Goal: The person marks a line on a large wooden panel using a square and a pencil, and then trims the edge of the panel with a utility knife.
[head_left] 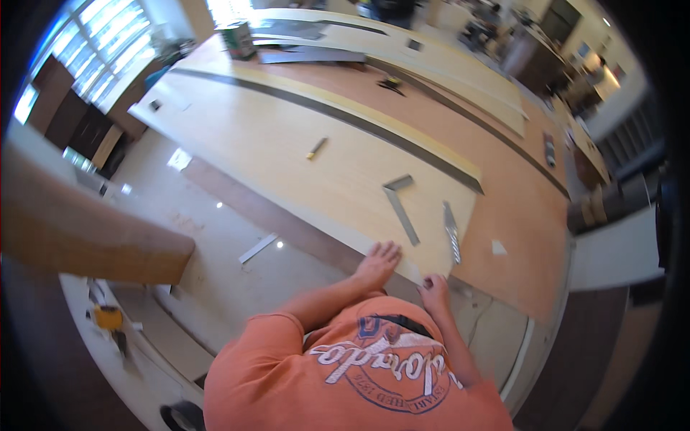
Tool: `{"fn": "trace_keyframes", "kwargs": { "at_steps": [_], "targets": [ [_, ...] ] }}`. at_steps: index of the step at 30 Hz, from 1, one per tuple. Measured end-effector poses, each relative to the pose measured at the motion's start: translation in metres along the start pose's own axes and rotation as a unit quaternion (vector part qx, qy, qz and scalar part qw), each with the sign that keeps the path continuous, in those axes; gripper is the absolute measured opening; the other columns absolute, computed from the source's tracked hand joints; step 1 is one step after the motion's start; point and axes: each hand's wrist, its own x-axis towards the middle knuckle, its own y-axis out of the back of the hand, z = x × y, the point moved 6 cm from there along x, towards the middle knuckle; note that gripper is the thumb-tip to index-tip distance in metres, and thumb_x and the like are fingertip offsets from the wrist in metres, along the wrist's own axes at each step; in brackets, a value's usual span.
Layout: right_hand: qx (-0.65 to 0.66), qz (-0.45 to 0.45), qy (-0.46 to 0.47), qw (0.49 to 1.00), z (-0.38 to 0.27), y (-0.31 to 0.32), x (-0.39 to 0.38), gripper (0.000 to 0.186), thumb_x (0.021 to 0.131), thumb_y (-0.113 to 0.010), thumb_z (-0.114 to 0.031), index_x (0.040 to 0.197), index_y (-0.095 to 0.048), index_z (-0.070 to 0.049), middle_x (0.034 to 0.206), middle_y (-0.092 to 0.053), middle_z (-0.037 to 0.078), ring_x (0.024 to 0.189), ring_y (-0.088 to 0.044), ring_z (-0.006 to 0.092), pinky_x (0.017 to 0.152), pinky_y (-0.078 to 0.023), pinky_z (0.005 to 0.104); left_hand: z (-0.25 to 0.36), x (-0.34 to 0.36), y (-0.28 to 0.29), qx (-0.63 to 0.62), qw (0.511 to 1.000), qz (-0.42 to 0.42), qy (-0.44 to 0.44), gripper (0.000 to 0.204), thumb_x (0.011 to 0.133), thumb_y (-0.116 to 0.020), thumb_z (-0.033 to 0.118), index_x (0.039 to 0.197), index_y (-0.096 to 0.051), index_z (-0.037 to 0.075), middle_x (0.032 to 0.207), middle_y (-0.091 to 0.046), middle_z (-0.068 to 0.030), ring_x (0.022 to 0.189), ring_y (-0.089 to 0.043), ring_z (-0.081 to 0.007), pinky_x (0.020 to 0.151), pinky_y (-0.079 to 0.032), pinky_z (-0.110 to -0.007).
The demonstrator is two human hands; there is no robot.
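Observation:
A large light wood panel (287,144) lies on a wider brown board (517,215). My left hand (377,262) rests flat on the panel's near edge with its fingers spread. My right hand (435,291) is at the panel's near corner, fingers curled over the edge. Just beyond my hands, a grey metal square (399,201) and a narrow metal strip (451,231) lie on the panel. A small yellow-tipped tool (316,148) lies farther up the panel.
A small white scrap (498,248) sits on the brown board. A tape measure (392,82), grey sheets and a green can (238,39) lie at the far end. A white strip (257,248) is on the floor to the left, near a thick wooden beam (86,237).

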Motion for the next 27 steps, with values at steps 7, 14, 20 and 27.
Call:
{"fn": "trace_keyframes", "kwargs": {
  "at_steps": [7, 14, 20, 27],
  "targets": [
    [0.007, -0.038, 0.065, 0.997, -0.013, 0.009, -0.007, 0.028, 0.076, -0.079, -0.012, 0.100, -0.068, -0.001, 0.100, -0.064, 0.017, 0.089, -0.065, 0.0332, 0.080, -0.053, 0.0409, 0.006, 0.010, 0.006, -0.036, 0.999, -0.012, 0.011, 0.043, 0.095, -0.048, 0.016, 0.135, -0.055, 0.003, 0.154, -0.044, -0.0143, 0.147, -0.034, -0.0325, 0.119, -0.025, -0.057],
    [0.051, -0.080, -0.022, 0.995, 0.004, 0.018, -0.002, 0.028, 0.077, -0.078, -0.011, 0.102, -0.070, 0.001, 0.092, -0.066, 0.016, 0.080, -0.067, 0.0290, 0.076, -0.053, 0.0389, 0.025, 0.016, 0.020, -0.025, 0.997, -0.068, 0.013, 0.043, 0.093, -0.052, 0.017, 0.135, -0.053, 0.004, 0.151, -0.045, -0.0150, 0.148, -0.032, -0.0330, 0.118, -0.023, -0.059],
    [-0.006, -0.067, 0.052, 0.996, -0.004, 0.040, -0.011, 0.033, 0.078, -0.079, -0.014, 0.107, -0.069, -0.001, 0.095, -0.062, 0.015, 0.090, -0.064, 0.0305, 0.080, -0.052, 0.0403, 0.042, -0.007, 0.028, -0.044, 0.998, 0.015, 0.029, 0.048, 0.088, -0.064, 0.018, 0.134, -0.054, 0.006, 0.150, -0.046, -0.0148, 0.147, -0.034, -0.0310, 0.119, -0.023, -0.057],
    [0.134, -0.084, 0.076, 0.984, -0.089, 0.037, 0.033, 0.024, 0.086, -0.075, -0.016, 0.100, -0.070, 0.003, 0.087, -0.066, 0.014, 0.077, -0.064, 0.0245, 0.074, -0.052, 0.0357, -0.078, -0.186, -0.051, -0.216, 0.902, 0.158, 0.338, 0.025, 0.087, -0.064, 0.014, 0.110, -0.066, 0.004, 0.112, -0.067, -0.0198, 0.109, -0.062, -0.0391, 0.095, -0.050, -0.047]
  ]
}}
